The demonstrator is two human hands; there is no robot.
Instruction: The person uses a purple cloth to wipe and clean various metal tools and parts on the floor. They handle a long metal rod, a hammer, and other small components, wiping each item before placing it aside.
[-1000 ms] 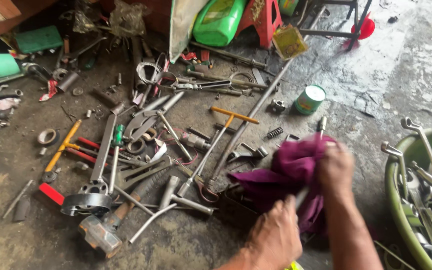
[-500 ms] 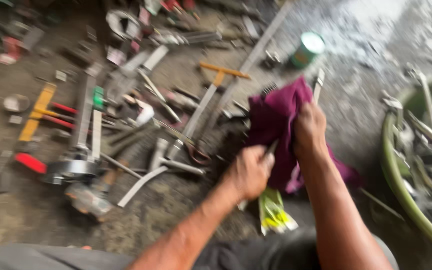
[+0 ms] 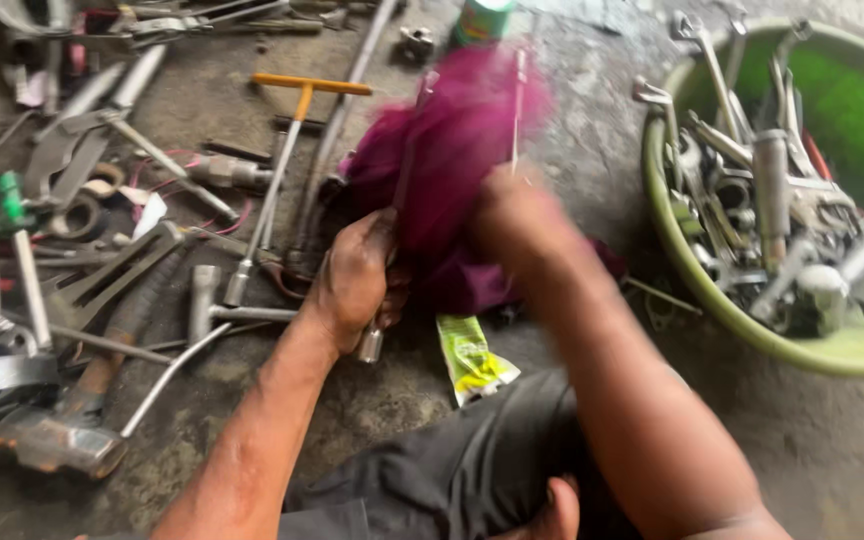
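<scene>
Closer now, both hands work over the gritty floor: left hand (image 3: 357, 275) grips a slim metal rod (image 3: 372, 340); blurred right hand (image 3: 522, 220) seemingly clutches the crumpled magenta rag (image 3: 452, 150) beside the green basin (image 3: 712, 300).

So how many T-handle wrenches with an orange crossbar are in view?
1. The orange-crossbar T-handle wrench lies on the floor left of the magenta rag that both hands grip; blur and clutter may hide others.

Left hand (image 3: 357, 280) grips slim grey metal rod tool (image 3: 392, 215), crumpled magenta cloth rag (image 3: 452, 160) wrapped round it. Right hand (image 3: 517, 225) blurred, on rag. Green plastic basin (image 3: 687, 270) of steel wrenches at right, on concrete floor (image 3: 802, 440).
</scene>
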